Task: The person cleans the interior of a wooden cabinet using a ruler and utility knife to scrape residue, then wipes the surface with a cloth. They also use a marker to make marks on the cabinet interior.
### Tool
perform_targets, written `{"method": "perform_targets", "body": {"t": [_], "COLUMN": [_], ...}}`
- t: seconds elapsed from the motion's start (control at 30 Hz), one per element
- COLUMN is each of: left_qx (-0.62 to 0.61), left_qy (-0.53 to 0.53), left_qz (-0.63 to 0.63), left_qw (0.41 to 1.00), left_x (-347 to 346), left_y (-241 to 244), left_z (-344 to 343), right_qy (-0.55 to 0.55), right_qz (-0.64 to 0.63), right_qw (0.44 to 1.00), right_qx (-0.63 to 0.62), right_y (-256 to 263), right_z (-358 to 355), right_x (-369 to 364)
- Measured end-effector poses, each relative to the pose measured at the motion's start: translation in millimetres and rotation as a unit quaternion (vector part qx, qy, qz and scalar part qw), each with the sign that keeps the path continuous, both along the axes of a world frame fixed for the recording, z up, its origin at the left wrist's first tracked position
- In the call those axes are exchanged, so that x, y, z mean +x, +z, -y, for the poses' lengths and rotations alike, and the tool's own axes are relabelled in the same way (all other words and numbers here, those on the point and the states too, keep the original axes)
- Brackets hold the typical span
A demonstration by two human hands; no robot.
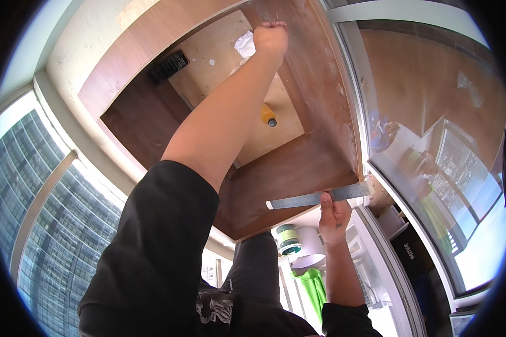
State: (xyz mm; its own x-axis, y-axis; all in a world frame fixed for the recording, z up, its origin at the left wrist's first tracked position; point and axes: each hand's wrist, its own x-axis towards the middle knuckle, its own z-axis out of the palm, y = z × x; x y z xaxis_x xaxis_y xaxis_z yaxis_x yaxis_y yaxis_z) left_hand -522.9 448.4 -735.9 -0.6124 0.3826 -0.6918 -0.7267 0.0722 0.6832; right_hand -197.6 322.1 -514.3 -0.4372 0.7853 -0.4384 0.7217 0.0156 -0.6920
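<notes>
My right hand [335, 219] holds a steel ruler [299, 201] near its middle, with the thumb laid over its face. The ruler lies level across the lower right corner of a brown wooden cabinet box [286, 168]. My left arm stretches over the box to its far side. There my left hand [271, 40] has its fingers curled at the brown side panel [316, 54]; what is between them, if anything, is hidden. Just beside that hand lies a crumpled white paper or cloth [245, 44]. An orange bottle with a dark cap [268, 115] rests on the light wooden board [284, 139] inside.
A black device [168, 66] sits at the box's left. Glass panes in a white frame [364, 139] border the right side, and windows [55, 202] stand left. Below the ruler are a green-labelled can [288, 239], a white container [310, 248] and a bright green cloth or bag [313, 288].
</notes>
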Motion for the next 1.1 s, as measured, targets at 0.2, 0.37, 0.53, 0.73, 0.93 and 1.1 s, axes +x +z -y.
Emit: {"method": "perform_targets", "body": {"t": [0.2,0.37,0.53,0.73,0.93,1.1], "left_qx": [-0.087,-0.074,0.051,0.129,0.159,0.111], "left_qy": [-0.314,-0.47,-0.604,-0.885,-0.858,-0.784], "left_qz": [-0.065,-0.155,-0.23,-0.318,-0.214,-0.186], "left_qw": [0.943,0.866,0.761,0.315,0.439,0.582], "left_x": [100.2,183.1,301.9,439.9,407.2,310.6], "left_y": [7.3,74.5,142.9,162.1,167.6,169.0], "left_z": [174.9,276.1,289.6,326.6,312.1,348.0], "right_qy": [-0.048,-0.204,-0.242,-0.318,-0.481,-0.509], "right_qz": [0.045,-0.232,-0.242,-0.217,-0.107,-0.102], "right_qw": [0.975,0.88,0.879,0.86,0.741,0.708], "right_qx": [-0.21,-0.36,-0.331,-0.335,-0.456,-0.478], "right_y": [20.9,55.9,92.7,76.2,10.6,-32.9], "right_z": [0.1,-26.8,-35.8,19.1,121.7,179.6], "right_x": [61.8,95.9,182.7,254.5,319.9,326.9]}}
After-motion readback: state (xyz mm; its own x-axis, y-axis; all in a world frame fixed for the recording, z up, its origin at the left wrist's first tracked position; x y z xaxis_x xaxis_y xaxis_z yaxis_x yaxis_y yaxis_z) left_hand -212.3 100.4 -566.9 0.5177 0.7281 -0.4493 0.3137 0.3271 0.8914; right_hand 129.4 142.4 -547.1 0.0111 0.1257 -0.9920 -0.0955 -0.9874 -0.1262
